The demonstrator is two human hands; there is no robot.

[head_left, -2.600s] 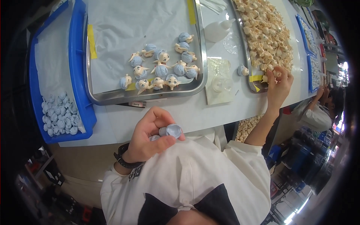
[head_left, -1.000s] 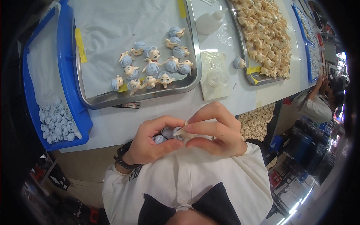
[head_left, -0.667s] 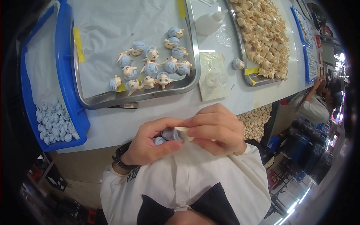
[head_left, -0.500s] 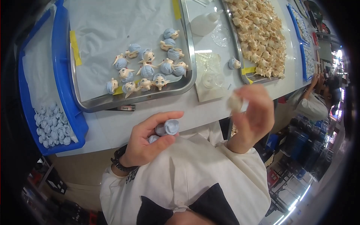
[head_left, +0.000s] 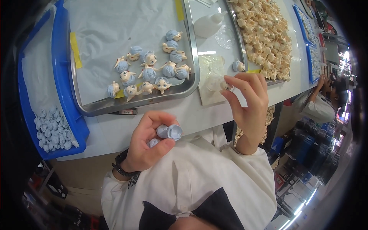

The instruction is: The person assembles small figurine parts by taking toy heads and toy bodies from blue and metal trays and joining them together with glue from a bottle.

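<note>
My left hand (head_left: 146, 138) is closed around several light blue doll hair pieces; one hollow hair piece (head_left: 175, 132) faces up between thumb and fingers. Between the thumb and fingertips of my right hand (head_left: 251, 100) is a beige doll face piece (head_left: 225, 86) with painted eyes. It is right by a small clear round dish (head_left: 212, 83), which stands on a pale square pad (head_left: 210, 99); whether they touch I cannot tell. Assembled doll heads (head_left: 162, 84) with blue hair lie in the metal tray (head_left: 142, 102) ahead of my left hand.
A lone doll head (head_left: 238, 66) sits beside a second tray heaped with beige face pieces (head_left: 264, 42). Behind the pad stands a white squeeze bottle (head_left: 209, 25). At left, a blue bin (head_left: 78, 128) contains more hair pieces (head_left: 53, 130). Another person (head_left: 320, 103) works at far right.
My right hand has moved left with the face piece, from near the second tray's corner to the small dish. The left hand has shifted slightly, turning the hair piece's hollow more into view.
</note>
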